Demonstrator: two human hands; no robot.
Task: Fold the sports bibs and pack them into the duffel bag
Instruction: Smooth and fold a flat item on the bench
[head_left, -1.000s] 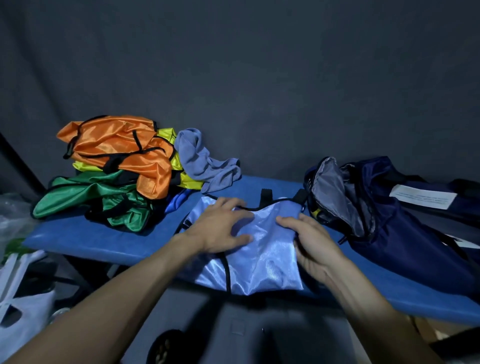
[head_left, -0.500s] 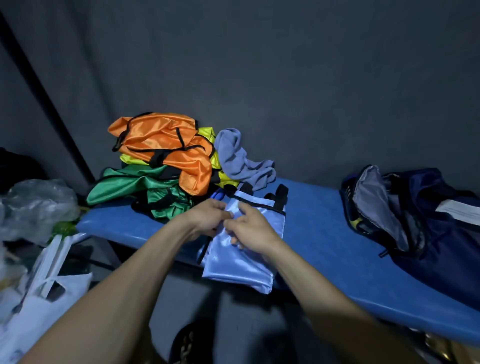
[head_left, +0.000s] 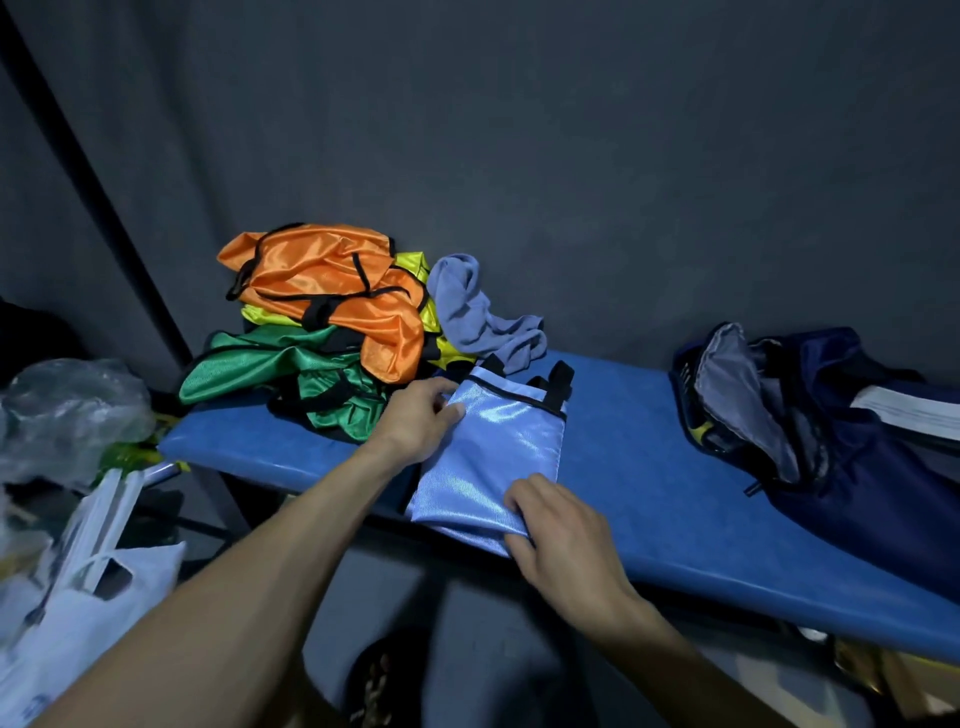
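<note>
A light blue bib (head_left: 498, 447) with black trim lies folded to a narrow strip on the blue padded bench (head_left: 649, 499). My left hand (head_left: 415, 421) grips its upper left edge. My right hand (head_left: 558, 525) pinches its lower right corner at the bench's front edge. To the left sits a heap of loose bibs: orange (head_left: 337, 291) on top, yellow (head_left: 423, 291) under it, green (head_left: 280, 369) at the bottom. The navy duffel bag (head_left: 831, 441) stands open at the bench's right end, grey lining showing.
A grey-blue cloth (head_left: 478, 317) rests against the dark wall behind the heap. White and clear plastic bags (head_left: 72, 519) crowd the floor at the left. A dark pole (head_left: 93, 182) slants down the left wall.
The bib went from spread wide to folded in half lengthwise. My right hand slid from its top down to the lower corner. The view shifted left, so the duffel bag sits further right.
</note>
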